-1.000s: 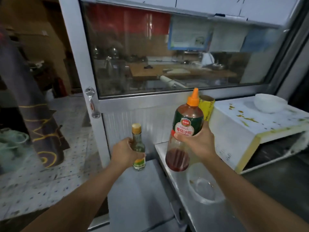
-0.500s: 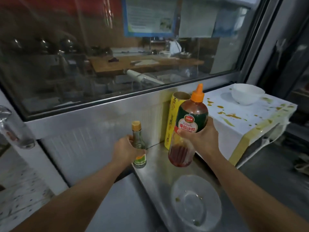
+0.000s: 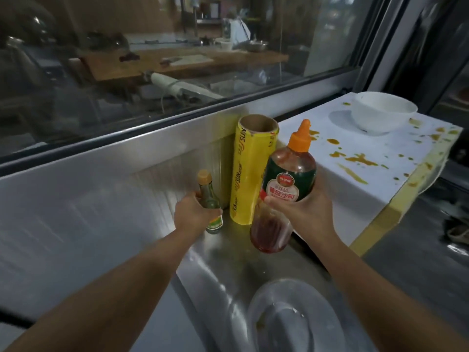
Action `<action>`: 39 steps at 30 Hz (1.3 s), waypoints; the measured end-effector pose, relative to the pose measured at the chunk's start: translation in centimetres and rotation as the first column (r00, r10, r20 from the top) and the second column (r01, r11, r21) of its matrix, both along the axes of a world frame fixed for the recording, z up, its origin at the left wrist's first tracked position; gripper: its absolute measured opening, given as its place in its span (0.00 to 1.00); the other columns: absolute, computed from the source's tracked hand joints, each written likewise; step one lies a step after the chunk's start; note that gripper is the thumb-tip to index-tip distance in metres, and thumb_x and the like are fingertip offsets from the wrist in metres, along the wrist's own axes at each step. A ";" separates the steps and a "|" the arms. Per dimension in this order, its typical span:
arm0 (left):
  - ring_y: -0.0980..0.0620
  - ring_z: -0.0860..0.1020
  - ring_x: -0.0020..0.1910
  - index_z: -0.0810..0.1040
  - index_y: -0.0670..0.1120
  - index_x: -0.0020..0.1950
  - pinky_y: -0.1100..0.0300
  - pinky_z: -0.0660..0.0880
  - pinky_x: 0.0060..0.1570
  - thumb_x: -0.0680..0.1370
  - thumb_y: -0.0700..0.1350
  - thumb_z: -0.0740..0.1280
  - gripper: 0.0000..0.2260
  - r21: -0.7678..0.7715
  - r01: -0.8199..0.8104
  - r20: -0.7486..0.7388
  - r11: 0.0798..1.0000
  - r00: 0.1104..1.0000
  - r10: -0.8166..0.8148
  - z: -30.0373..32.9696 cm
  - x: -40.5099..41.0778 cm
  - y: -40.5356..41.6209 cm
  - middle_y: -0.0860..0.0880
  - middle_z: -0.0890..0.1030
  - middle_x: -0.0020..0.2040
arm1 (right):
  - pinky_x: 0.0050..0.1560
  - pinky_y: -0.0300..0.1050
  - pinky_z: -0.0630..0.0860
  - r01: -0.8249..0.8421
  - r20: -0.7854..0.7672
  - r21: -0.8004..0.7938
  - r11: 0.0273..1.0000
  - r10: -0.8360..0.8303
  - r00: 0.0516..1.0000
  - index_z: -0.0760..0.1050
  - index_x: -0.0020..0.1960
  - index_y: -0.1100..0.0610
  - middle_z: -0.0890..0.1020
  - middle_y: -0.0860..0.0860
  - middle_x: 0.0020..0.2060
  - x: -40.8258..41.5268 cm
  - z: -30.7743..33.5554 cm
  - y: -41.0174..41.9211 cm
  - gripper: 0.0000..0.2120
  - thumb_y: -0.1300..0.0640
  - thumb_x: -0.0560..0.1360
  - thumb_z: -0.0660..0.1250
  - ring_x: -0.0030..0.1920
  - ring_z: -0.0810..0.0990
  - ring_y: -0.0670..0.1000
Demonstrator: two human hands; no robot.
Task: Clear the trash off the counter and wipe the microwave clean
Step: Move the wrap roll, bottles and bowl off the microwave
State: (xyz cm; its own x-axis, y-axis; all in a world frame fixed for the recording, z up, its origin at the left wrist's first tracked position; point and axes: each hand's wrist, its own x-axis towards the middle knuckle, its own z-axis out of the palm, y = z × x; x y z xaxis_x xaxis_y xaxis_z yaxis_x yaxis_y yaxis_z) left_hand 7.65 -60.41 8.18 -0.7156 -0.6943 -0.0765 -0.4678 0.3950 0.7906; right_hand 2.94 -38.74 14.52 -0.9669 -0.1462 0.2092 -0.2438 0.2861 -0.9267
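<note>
My left hand point(image 3: 194, 214) grips a small glass bottle point(image 3: 209, 199) with a tan cap, its base at or just above the steel counter point(image 3: 228, 257). My right hand point(image 3: 302, 214) holds a big ketchup squeeze bottle point(image 3: 284, 189) with an orange nozzle, tilted slightly, low over the counter. Between the two bottles a yellow roll of cling film point(image 3: 250, 171) stands upright against the back wall. At the right sits the white microwave point(image 3: 375, 179), its top spattered with yellow-orange sauce stains.
A white bowl point(image 3: 382, 114) stands on the microwave's far corner. A clear glass plate point(image 3: 294, 321) lies on the counter near me. Behind the counter runs a steel wall with a glass window point(image 3: 177, 59). Dark floor lies to the right.
The view swung right and down, closer to the counter. Both hands carried their bottles forward and lower, toward the counter beside the yellow roll.
</note>
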 end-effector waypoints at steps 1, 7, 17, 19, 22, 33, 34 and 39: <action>0.47 0.80 0.51 0.76 0.45 0.57 0.54 0.77 0.51 0.62 0.49 0.79 0.27 0.003 0.001 0.002 1.000 1.000 -0.001 -0.5 -0.6 0.1 0.46 0.82 0.53 | 0.40 0.33 0.75 0.007 -0.009 0.005 1.000 -0.007 1.000 0.69 0.58 0.47 0.80 0.45 0.50 0.0 -0.2 0.0 0.36 0.52 0.55 0.82 0.48 0.81 0.45; 0.44 0.79 0.53 0.76 0.45 0.57 0.50 0.77 0.54 0.61 0.49 0.80 0.28 0.005 0.014 -0.007 1.000 1.000 -0.014 -3.3 -3.5 0.6 0.45 0.82 0.54 | 0.47 0.43 0.81 0.028 0.001 0.019 0.999 -0.028 1.000 0.72 0.59 0.50 0.83 0.48 0.51 -0.1 -1.7 -0.1 0.34 0.54 0.56 0.82 0.48 0.82 0.45; 0.44 0.78 0.56 0.73 0.45 0.62 0.48 0.76 0.55 0.63 0.46 0.79 0.30 -0.006 0.026 -0.049 1.000 0.998 -0.026 -6.3 -5.5 0.8 0.45 0.81 0.56 | 0.35 0.27 0.75 0.054 0.055 -0.009 0.999 -0.053 0.997 0.71 0.59 0.50 0.81 0.43 0.47 -0.7 -4.1 -0.7 0.36 0.53 0.54 0.81 0.44 0.81 0.39; 0.44 0.78 0.55 0.73 0.45 0.61 0.50 0.76 0.54 0.63 0.46 0.79 0.30 -0.003 0.029 -0.064 1.000 0.998 -0.029 -6.6 -5.7 0.9 0.46 0.81 0.56 | 0.33 0.25 0.73 0.058 0.058 -0.027 0.998 -0.057 0.997 0.70 0.59 0.48 0.80 0.41 0.46 -0.7 -4.3 -0.8 0.36 0.54 0.54 0.81 0.42 0.80 0.38; 0.44 0.79 0.54 0.71 0.46 0.60 0.50 0.77 0.54 0.64 0.45 0.79 0.28 -0.011 0.038 -0.094 0.999 0.995 -0.039 -6.8 -5.9 1.2 0.46 0.81 0.55 | 0.32 0.24 0.72 0.061 0.059 -0.035 0.998 -0.059 0.997 0.69 0.58 0.47 0.79 0.39 0.44 -0.8 -4.5 -1.0 0.36 0.54 0.54 0.81 0.41 0.79 0.33; 0.45 0.78 0.55 0.68 0.48 0.64 0.50 0.77 0.54 0.64 0.48 0.79 0.33 0.045 0.143 -0.052 0.989 0.989 -0.140 -5.3 -3.2 0.4 0.47 0.80 0.56 | 0.31 0.22 0.71 0.058 0.077 -0.009 0.998 -0.057 0.995 0.66 0.55 0.44 0.76 0.36 0.43 1.0 -4.7 -2.2 0.35 0.55 0.55 0.81 0.39 0.77 0.32; 0.46 0.78 0.55 0.69 0.48 0.62 0.50 0.77 0.54 0.64 0.49 0.79 0.31 0.049 0.160 -0.048 0.986 0.986 -0.158 -5.0 -2.3 0.1 0.48 0.80 0.56 | 0.31 0.23 0.71 0.053 0.080 -0.009 0.999 -0.052 0.995 0.66 0.55 0.45 0.77 0.37 0.43 1.2 -4.6 -2.6 0.35 0.55 0.55 0.81 0.40 0.77 0.32; 0.47 0.76 0.58 0.70 0.48 0.65 0.58 0.74 0.53 0.66 0.44 0.77 0.30 -0.013 0.235 0.007 0.972 0.972 -0.235 -4.1 2.3 -2.4 0.48 0.78 0.60 | 0.32 0.24 0.72 0.041 0.075 -0.012 0.999 -0.040 0.996 0.65 0.49 0.42 0.77 0.39 0.43 2.5 -4.3 -6.1 0.33 0.58 0.55 0.81 0.40 0.79 0.34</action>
